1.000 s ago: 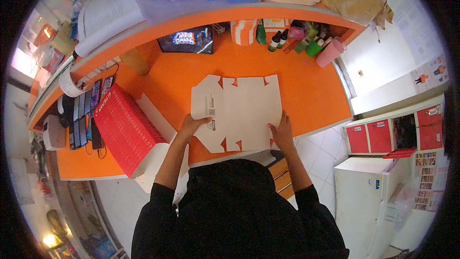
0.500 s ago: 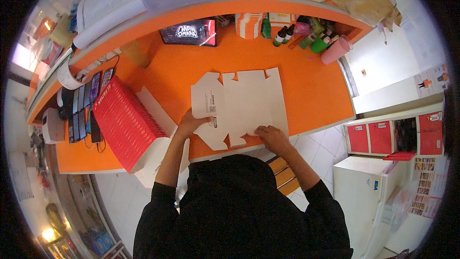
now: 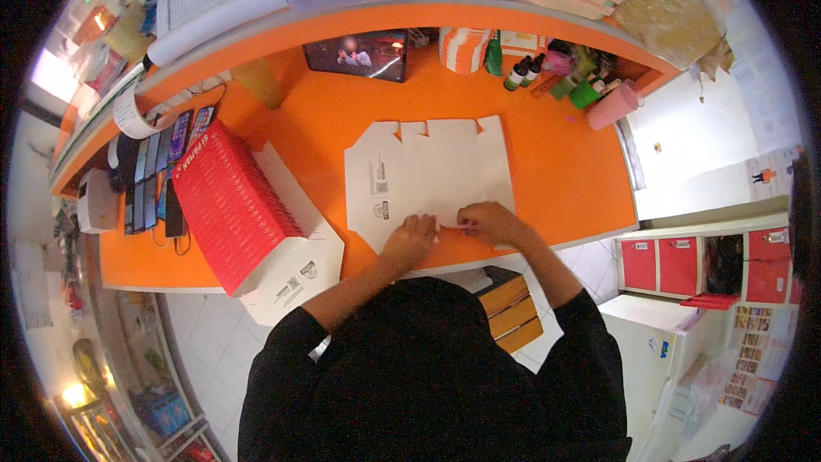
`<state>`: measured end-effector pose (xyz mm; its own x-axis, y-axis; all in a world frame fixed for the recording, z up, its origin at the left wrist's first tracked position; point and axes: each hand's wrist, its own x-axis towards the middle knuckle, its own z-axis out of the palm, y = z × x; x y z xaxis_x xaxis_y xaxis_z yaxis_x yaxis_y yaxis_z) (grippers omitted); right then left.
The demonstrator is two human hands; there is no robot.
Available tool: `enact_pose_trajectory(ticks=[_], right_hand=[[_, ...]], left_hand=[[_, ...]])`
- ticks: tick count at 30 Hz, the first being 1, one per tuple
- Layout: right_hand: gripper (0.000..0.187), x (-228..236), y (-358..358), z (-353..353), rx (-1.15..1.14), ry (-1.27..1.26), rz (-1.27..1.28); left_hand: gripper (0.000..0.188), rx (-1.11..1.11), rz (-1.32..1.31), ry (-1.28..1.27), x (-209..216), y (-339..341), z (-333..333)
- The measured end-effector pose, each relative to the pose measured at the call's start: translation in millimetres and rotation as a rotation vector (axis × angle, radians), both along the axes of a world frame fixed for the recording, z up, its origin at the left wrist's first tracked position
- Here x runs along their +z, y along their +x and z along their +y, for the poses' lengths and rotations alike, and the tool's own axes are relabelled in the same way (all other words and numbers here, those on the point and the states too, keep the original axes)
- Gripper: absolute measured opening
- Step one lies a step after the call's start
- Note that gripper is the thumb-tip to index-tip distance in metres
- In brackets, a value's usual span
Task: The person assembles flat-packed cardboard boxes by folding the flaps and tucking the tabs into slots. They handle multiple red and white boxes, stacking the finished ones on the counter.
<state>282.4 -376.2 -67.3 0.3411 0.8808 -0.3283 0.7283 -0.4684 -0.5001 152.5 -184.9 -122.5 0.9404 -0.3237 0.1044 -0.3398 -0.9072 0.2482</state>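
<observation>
A flat white cardboard box blank with notched edges and small dark print lies on the orange desk in front of me. At its near edge, my left hand has its fingers bent down on the board. My right hand is closed in a pinch on the same edge, just to the right. A small reddish bit, perhaps the outer face of a turned-up flap, shows between the two hands. The fingertips partly cover the near flaps.
A stack of red folded box blanks leans at the left, with a white printed panel at its near end. Several phones lie beyond it. A tablet, dark bottles and a pink cup stand at the back.
My left hand has moved right from the blank's left side to its near edge, beside my right hand. The near flaps now look folded in, and the tablet's picture differs.
</observation>
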Motion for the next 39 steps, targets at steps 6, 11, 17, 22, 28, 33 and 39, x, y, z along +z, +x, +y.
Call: enact_pose_trajectory(ticks=[6,11,17,22,28,33,39], right_hand=[[0.031,-47.0,-61.4,-31.6,-0.183,0.295,-0.586],[0.025,-24.4,-30.4,-24.6,-0.105,0.025,-0.235],[0.026,-11.6,30.9,3.4,0.06,-0.167,0.159],[0.042,-25.4,36.6,-4.9,0.035,-0.232,0.236],[0.069,16.2,-53.2,-62.9,-0.217,0.089,-0.16],[0.063,-23.3,-80.2,-95.9,-0.2,0.118,-0.477],[0.037,-40.2,-81.2,-91.2,-0.265,0.079,-0.235]], left_hand=[[0.045,-0.094,0.02,-0.053,-8.5,1.9,13.0],[0.059,-0.05,0.122,-0.055,37.3,0.8,2.1],[0.046,0.076,0.434,-0.314,15.6,48.2,-6.6],[0.033,0.118,0.526,-0.367,19.4,54.2,-8.6],[0.021,-0.051,0.153,-0.404,2.5,29.2,-6.9],[0.017,-0.136,0.002,-0.319,-1.3,19.9,-2.2],[0.035,-0.284,-0.119,-0.236,-12.0,3.8,15.2]])
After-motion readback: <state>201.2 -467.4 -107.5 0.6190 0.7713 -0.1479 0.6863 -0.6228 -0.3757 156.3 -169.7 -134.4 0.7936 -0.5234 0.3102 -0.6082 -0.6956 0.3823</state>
